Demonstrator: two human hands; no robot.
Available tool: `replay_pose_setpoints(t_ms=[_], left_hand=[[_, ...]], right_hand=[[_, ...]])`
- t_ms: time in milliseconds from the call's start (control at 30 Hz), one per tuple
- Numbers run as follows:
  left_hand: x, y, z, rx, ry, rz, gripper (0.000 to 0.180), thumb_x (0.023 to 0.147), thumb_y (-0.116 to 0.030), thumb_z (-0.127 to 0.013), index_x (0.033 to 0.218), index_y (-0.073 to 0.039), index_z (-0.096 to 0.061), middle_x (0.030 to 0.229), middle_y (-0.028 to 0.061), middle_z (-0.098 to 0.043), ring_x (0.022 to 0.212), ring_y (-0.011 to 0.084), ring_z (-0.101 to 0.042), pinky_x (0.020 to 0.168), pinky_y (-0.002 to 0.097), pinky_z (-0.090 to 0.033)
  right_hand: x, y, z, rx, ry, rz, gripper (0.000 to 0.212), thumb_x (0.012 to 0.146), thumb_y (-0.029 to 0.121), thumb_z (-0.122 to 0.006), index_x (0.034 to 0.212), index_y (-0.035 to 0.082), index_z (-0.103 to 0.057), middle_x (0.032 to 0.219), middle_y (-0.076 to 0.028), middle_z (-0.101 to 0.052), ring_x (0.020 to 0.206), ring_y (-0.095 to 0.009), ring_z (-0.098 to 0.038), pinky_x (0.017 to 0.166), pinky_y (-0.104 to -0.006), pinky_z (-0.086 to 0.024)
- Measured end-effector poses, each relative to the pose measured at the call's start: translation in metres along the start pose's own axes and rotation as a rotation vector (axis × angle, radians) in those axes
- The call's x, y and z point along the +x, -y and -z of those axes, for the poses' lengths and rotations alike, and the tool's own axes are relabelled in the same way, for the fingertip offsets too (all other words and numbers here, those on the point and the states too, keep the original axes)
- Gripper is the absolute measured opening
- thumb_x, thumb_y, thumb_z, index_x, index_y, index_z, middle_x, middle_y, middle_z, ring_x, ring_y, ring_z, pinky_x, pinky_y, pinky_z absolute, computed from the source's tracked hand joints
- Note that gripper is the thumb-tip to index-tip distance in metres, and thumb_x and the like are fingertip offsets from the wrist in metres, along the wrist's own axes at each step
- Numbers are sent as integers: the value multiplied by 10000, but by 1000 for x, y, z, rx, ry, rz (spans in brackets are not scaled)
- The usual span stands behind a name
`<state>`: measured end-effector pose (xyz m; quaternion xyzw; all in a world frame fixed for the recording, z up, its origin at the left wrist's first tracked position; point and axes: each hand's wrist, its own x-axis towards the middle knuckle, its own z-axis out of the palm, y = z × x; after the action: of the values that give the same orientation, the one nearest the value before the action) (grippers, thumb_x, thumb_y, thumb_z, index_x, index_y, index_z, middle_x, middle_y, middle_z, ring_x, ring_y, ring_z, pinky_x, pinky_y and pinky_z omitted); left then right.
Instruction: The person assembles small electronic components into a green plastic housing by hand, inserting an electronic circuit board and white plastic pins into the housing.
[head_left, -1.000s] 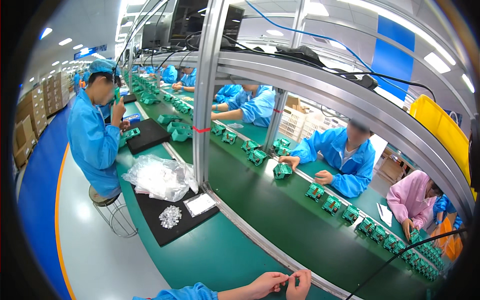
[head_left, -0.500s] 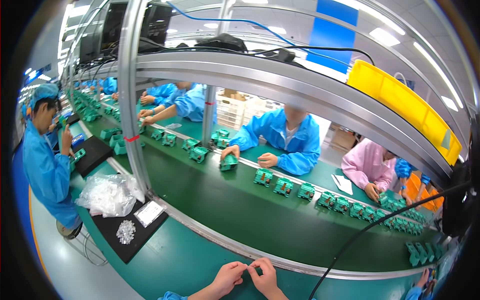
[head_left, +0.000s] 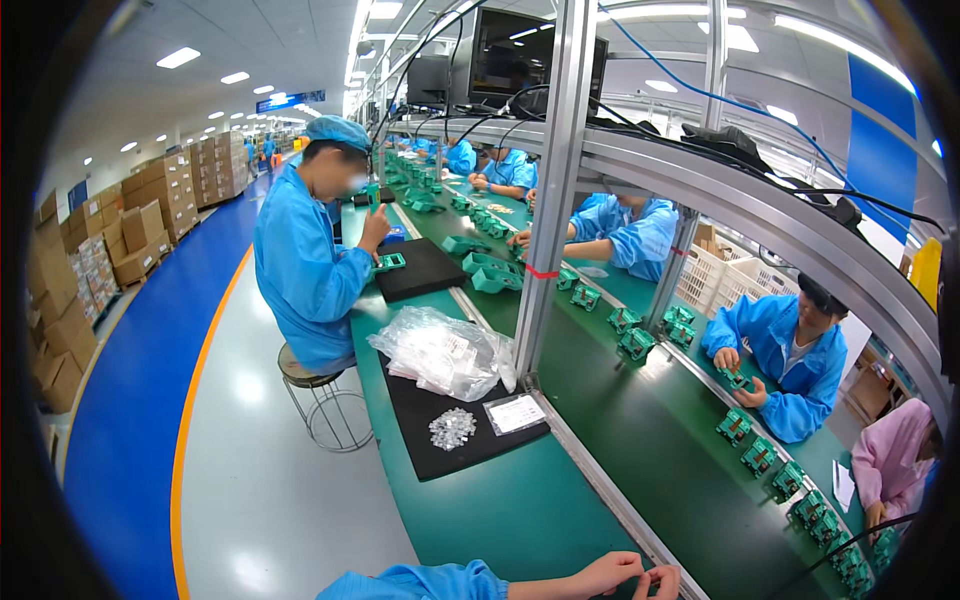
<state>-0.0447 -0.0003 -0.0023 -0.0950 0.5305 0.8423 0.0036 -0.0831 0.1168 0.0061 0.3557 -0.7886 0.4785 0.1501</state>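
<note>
At the lower edge, over the green bench [head_left: 500, 530], my left hand [head_left: 608, 572] and my right hand [head_left: 657, 583] meet at the fingertips. Both are closed in a pinch. Anything between the fingers is too small to make out, and the lower part of my right hand is cut off. A black mat [head_left: 425, 462] lies to the left of them. On it are a pile of small clear pieces [head_left: 452, 429], a clear plastic bag [head_left: 440, 345] of pale pieces and a small bag with a white label [head_left: 514, 413].
Beyond a metal rail, a dark green conveyor [head_left: 620, 420] carries several green plastic housings [head_left: 757, 456]. An upright metal post [head_left: 553, 200] stands past the mat. One co-worker [head_left: 310, 260] sits at left; another [head_left: 785, 350] across the belt holds a green housing.
The view has swung left, so my hands appear farther right and lower, still pinched together. The co-worker opposite now holds a green housing in both hands; earlier one hand gripped it at the belt.
</note>
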Motion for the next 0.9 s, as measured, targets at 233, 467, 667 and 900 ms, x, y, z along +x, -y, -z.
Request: replay_pose_setpoints(t_ms=[233, 467, 667, 900], left_hand=[[4, -12, -6, 198, 2, -27, 164, 789, -162, -445, 674, -53, -489, 549, 7, -450, 432, 88, -383, 386, 223, -312], [11, 0, 1, 107, 47, -24, 173, 800, -175, -451, 687, -54, -498, 567, 19, -468, 428, 89, -390, 380, 220, -315], [16, 8, 3, 71, 11, -62, 161, 803, -156, -442, 694, -51, -498, 566, 30, -469, 425, 94, -389, 384, 225, -313], [16, 18, 4, 51, 91, -38, 203, 840, -250, -407, 710, -98, -441, 544, -44, -335, 391, 48, -314, 347, 193, -254]], right_hand=[[6, -5, 6, 5, 50, 0, 177, 810, 157, -482, 733, -2, -474, 705, -128, -461, 643, -264, -449, 595, -339, -376], [7, -1, 2, -7, 9, 18, 141, 797, 132, -503, 749, 0, -493, 710, -120, -470, 612, -244, -457, 559, -322, -382], [7, 1, -1, -1, -22, -1, 174, 801, 172, -537, 750, 7, -509, 703, -107, -469, 585, -221, -459, 525, -304, -385], [4, -2, 1, 14, -39, 1, 169, 798, 163, -533, 732, 9, -506, 685, -100, -469, 585, -216, -459, 523, -304, -383]])
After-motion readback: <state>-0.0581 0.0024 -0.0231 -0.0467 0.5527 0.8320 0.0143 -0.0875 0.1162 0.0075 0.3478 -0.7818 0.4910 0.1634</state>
